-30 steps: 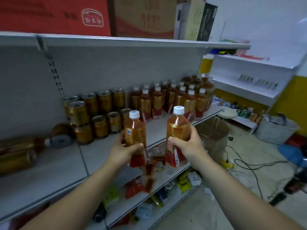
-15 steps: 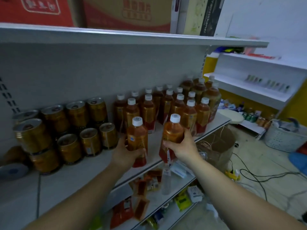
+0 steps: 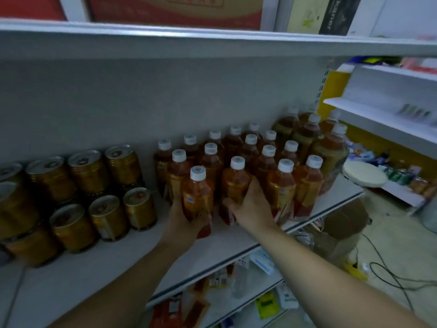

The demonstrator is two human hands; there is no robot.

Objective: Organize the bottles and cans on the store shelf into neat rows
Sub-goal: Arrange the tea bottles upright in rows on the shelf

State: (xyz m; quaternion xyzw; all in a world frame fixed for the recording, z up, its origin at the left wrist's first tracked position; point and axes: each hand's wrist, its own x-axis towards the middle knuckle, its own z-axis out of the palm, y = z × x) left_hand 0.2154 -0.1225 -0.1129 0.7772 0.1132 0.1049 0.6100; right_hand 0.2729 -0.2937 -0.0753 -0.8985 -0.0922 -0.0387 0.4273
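My left hand (image 3: pixel 183 221) grips an amber tea bottle (image 3: pixel 197 197) with a white cap, upright at the front of the grey shelf (image 3: pixel 165 245). My right hand (image 3: pixel 250 207) holds a second tea bottle (image 3: pixel 235 183) just to the right of it. Both bottles stand at the front left of a block of matching bottles (image 3: pixel 267 159) in rows. Whether their bases touch the shelf is hidden by my hands. Gold cans (image 3: pixel 106 185) stand stacked in two layers to the left.
Larger brown bottles (image 3: pixel 307 136) fill the shelf's right end. Cartons (image 3: pixel 175 10) sit on the shelf above. Lower shelves hold small packets (image 3: pixel 262 304). A cardboard box (image 3: pixel 340 223), cables and a white side shelf (image 3: pixel 378 119) are to the right.
Both hands have carried their bottles forward and down from mid-air to the front of the bottle block on the shelf. The view has moved closer and to the right.
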